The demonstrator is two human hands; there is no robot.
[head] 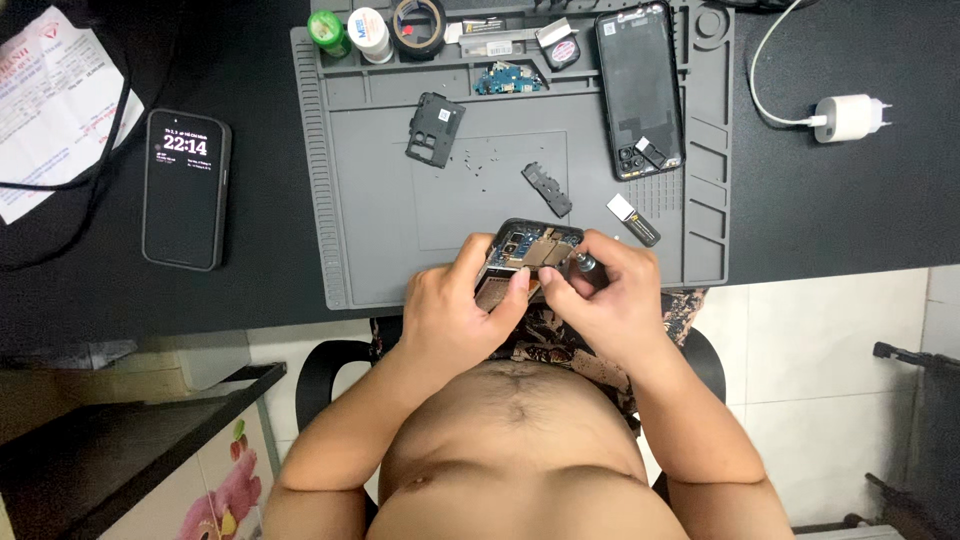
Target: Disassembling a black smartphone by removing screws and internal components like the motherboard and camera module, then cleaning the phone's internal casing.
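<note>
Home phone-repair corner: black worktop (250, 290) carried a grey repair mat (380, 200) strewn with phone parts (tiled floor (830, 370), child's sticker cabinet (225, 480) alongside).

Opened phone (528, 252), back removed, circuit board exposed: held in left hand (462, 310) grip at grey mat's (370, 200) near edge. Right hand (608, 295) grip: small screwdriver (583, 265), tip on phone's board. Beyond grips: loose black covers (435, 128), back panel (640, 90).

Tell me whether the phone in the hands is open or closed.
Open: the phone shows bare circuit boards with no back cover, held by the left hand while the right hand works on it.
</note>
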